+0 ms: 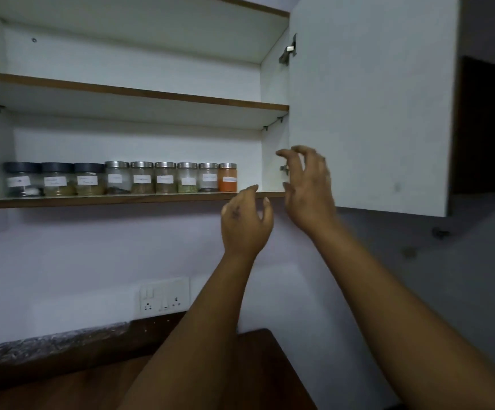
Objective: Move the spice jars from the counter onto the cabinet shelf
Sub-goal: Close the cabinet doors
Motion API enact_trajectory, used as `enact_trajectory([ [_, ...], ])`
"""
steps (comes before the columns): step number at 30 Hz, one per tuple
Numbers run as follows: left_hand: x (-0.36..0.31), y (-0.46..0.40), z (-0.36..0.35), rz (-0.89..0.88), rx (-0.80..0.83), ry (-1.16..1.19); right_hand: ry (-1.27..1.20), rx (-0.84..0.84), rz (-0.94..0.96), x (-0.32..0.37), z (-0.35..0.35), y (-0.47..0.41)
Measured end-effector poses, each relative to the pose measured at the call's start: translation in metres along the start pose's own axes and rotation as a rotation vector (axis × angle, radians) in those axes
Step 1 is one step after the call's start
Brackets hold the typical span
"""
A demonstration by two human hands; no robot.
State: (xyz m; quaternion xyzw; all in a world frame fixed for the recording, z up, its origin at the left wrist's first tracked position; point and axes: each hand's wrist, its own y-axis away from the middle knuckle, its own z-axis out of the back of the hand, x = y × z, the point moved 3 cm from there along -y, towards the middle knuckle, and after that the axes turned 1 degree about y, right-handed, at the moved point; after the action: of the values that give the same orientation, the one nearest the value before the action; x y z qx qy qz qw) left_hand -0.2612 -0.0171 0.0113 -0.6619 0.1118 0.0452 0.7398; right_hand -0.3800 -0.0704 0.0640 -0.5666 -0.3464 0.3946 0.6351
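Both empty hands, left hand [246, 223] and right hand [308, 187], are raised with fingers loosely spread, right of the labelled glass spice jars [121, 180] lined on the brown-edged white cabinet shelf [92, 200].

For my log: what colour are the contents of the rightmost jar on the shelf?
Orange, in the rightmost jar under a silver lid; head view, the only one.

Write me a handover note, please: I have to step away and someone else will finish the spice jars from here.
Left hand: open, empty, just below the shelf's front edge.
Right hand: open, empty, fingers spread by the open white cabinet door.
Jars: nine labelled glass jars stand in one row on the brown-edged bottom cabinet shelf: three dark-lidded jars on the left, six steel-lidded jars, the last being the orange-filled jar.
Done: those nine shelved.
Left: no jars show on the visible wooden counter; check the unseen part, then shut the door.
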Motion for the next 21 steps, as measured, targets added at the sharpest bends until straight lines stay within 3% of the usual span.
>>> enact_trajectory([
  [3, -0.071, 0.021, -0.010, 0.048, 0.049, 0.104, 0.204, -0.098, -0.065, -0.034, 0.083, -0.013],
  [6, -0.131, 0.042, -0.020, 0.047, 0.178, 0.162, 0.301, -0.144, -0.296, -0.086, 0.145, -0.019],
  [8, -0.160, 0.048, -0.019, 0.036, 0.219, 0.190, 0.140, -0.010, -0.546, -0.120, 0.162, -0.017],
  [11, -0.188, 0.045, -0.012, 0.054, 0.241, 0.218, -0.067, 0.321, -0.844, -0.142, 0.166, -0.007],
  [16, -0.204, 0.040, -0.001, 0.139, 0.283, 0.246, -0.100, 0.312, -0.869, -0.123, 0.172, 0.003],
  [21, -0.189, 0.029, 0.025, 0.261, 0.199, 0.345, -0.091, 0.231, -0.729, -0.043, 0.147, 0.002],
])
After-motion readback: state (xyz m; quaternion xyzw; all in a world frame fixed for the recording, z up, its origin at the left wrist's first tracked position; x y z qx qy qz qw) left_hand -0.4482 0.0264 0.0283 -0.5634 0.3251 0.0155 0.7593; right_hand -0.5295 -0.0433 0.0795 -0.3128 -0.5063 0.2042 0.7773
